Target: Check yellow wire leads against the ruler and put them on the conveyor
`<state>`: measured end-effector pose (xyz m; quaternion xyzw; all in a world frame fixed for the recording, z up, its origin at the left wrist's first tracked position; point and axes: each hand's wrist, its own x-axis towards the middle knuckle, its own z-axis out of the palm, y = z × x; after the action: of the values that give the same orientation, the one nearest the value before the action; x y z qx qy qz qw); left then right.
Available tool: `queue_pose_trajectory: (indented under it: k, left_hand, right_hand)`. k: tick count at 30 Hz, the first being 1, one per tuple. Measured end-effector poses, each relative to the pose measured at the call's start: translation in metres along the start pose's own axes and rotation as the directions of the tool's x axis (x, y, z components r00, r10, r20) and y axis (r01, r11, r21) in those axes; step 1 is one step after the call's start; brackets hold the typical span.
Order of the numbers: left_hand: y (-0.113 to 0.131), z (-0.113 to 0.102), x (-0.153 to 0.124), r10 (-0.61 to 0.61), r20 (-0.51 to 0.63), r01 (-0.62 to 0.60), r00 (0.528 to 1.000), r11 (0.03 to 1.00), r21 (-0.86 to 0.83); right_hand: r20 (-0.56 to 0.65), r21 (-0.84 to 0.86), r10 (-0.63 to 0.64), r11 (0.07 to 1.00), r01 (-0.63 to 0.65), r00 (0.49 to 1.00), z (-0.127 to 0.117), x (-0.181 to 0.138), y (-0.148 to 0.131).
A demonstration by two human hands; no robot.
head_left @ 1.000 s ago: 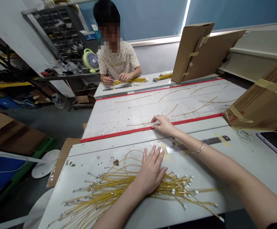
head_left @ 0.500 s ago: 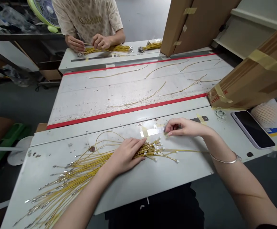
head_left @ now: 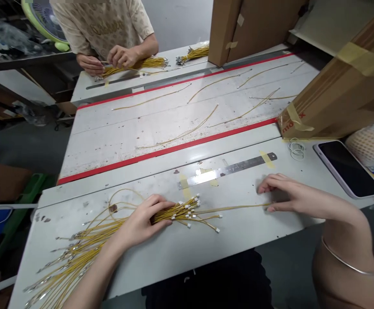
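My left hand (head_left: 150, 216) is wrapped round a bundle of yellow wires (head_left: 109, 229) lying on the worktable. Small white connectors (head_left: 187, 210) stick out past my fingers on the right, and metal terminals (head_left: 67, 257) fan out at the lower left. A longer pair of yellow wires (head_left: 235, 208) runs from the bundle to the right. My right hand (head_left: 283, 193) is at the end of these wires, its thumb by the tip and its fingers apart from the thumb. Behind both hands, a steel ruler (head_left: 241, 165) is taped to the tabletop.
Beyond a red-edged belt (head_left: 109, 128) with loose wires, a co-worker's hands (head_left: 122, 56) handle another wire bundle (head_left: 151, 63). To the right are rubber bands (head_left: 296, 149), a phone (head_left: 349, 167) and a cardboard box (head_left: 335, 86). A second box (head_left: 225, 30) stands at the back.
My right hand has moved from beside the ruler to the right and toward me, and its fingers have spread. The left hand still holds the bundle.
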<state>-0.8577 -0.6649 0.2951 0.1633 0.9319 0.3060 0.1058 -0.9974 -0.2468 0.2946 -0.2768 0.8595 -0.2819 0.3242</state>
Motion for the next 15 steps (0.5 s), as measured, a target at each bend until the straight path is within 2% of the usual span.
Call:
queue_pose_trajectory:
  k: [2, 4, 6, 8, 10, 12, 15]
  left_hand:
    - [0.003, -0.001, 0.002, 0.042, -0.042, -0.041, 0.998, 0.999, 0.022]
    - [0.011, -0.001, 0.009, 0.089, -0.132, -0.084, 0.987, 0.996, 0.042]
    - [0.023, 0.003, 0.021, 0.135, -0.223, -0.128, 0.965, 0.991, 0.047]
    - [0.039, 0.008, 0.036, 0.185, -0.264, -0.185, 0.947, 0.982, 0.028]
    - [0.059, 0.015, 0.053, 0.229, -0.212, -0.241, 0.950, 0.970, -0.032]
    - [0.080, 0.021, 0.069, 0.243, -0.111, -0.257, 0.964, 0.956, -0.144]
    - [0.113, 0.027, 0.094, 0.195, 0.013, -0.172, 0.981, 0.892, -0.417]
  right_hand:
    - [-0.025, 0.029, 0.031, 0.999, -0.030, 0.999, 0.007, -0.017, 0.010]
    - [-0.078, 0.034, 0.036, 0.999, -0.033, 0.996, 0.016, -0.027, 0.013]
    - [-0.146, 0.041, 0.028, 0.999, -0.023, 0.989, 0.023, -0.032, 0.011]
    - [-0.210, 0.081, 0.024, 0.997, -0.007, 0.977, 0.024, -0.035, 0.006]
    - [-0.281, 0.151, 0.015, 0.988, 0.028, 0.960, 0.019, -0.039, -0.003]
    - [-0.393, 0.224, -0.016, 0.968, 0.112, 0.920, 0.012, -0.042, -0.015]
    - [-0.549, 0.295, -0.109, 0.902, 0.314, 0.829, 0.005, -0.039, -0.036]
